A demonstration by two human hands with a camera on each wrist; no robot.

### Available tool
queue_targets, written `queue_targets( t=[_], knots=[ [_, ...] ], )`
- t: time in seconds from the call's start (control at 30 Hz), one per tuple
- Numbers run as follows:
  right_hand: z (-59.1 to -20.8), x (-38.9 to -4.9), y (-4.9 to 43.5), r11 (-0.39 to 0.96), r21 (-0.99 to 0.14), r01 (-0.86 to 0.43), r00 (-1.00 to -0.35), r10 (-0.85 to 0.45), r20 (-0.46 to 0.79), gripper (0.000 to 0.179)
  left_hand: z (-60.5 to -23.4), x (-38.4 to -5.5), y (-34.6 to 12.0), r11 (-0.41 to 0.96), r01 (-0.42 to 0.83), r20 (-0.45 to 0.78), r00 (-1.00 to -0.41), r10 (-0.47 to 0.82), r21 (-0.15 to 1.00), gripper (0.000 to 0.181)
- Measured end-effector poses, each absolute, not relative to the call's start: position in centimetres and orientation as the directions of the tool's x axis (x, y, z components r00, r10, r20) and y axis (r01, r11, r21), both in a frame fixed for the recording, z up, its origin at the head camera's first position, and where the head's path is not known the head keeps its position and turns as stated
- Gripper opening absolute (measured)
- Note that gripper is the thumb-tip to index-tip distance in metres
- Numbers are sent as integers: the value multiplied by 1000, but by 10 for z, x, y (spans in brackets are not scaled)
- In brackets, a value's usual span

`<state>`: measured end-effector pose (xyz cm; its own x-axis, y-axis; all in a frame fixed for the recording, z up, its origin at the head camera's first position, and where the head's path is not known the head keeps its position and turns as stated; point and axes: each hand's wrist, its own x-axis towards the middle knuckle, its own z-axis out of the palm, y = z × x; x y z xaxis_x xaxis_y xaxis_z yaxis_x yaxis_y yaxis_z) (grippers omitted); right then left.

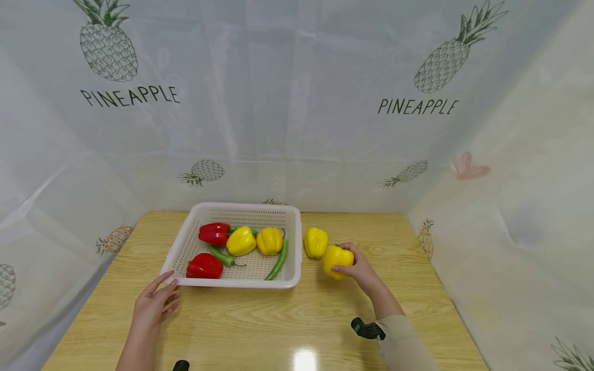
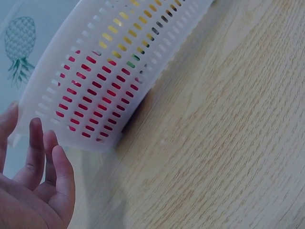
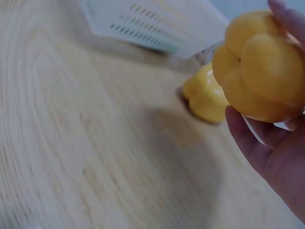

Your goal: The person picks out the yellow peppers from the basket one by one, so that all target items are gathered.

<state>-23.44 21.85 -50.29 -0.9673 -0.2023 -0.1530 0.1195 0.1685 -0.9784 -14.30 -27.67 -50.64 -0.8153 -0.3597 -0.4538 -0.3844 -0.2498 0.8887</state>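
Observation:
My right hand (image 1: 359,268) grips a yellow bell pepper (image 1: 337,261), thumb and fingers around its sides. The right wrist view shows the held yellow bell pepper (image 3: 264,67) raised above the table. Just behind it, another yellow bell pepper (image 1: 316,242) rests on the table beside the basket. My left hand (image 1: 155,301) is at the front left corner of the white basket (image 1: 250,283), with loosely extended fingertips at its rim. Inside lie red bell peppers (image 1: 204,266), yellow bell peppers (image 1: 241,241) and several green chili peppers (image 1: 278,260).
The wooden table (image 1: 260,330) runs up to a pale curtain (image 1: 278,103) printed with pineapples, which stands behind and at both sides. The basket's slotted side wall (image 2: 90,95) faces the left wrist camera.

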Motion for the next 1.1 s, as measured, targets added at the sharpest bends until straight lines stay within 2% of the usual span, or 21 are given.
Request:
queue_targets(
  t=[0.17,0.37,0.5,0.77,1.1],
  knots=[
    [-512,-238,223,207,-970,129,-975,-153,-162,61,-507,-143,-277,-261,-387,-462,-807,-368,884,27],
    [-516,-240,228,329,-936,124,-975,-137,-177,61,-505,-143,-276,-249,-390,-459,-809,-368,887,33],
    [-532,-248,235,400,-911,102,-977,-132,-167,64,-504,-143,-276,-253,-392,-463,-806,-368,885,33],
    [-539,-255,233,466,-879,98,-986,-73,-149,64,-507,-143,-276,-258,-369,-443,-822,-357,893,27],
    [-544,-262,229,428,-898,100,-988,-67,-142,61,-507,-143,-275,-268,-379,-458,-807,-373,886,28]
  ],
)
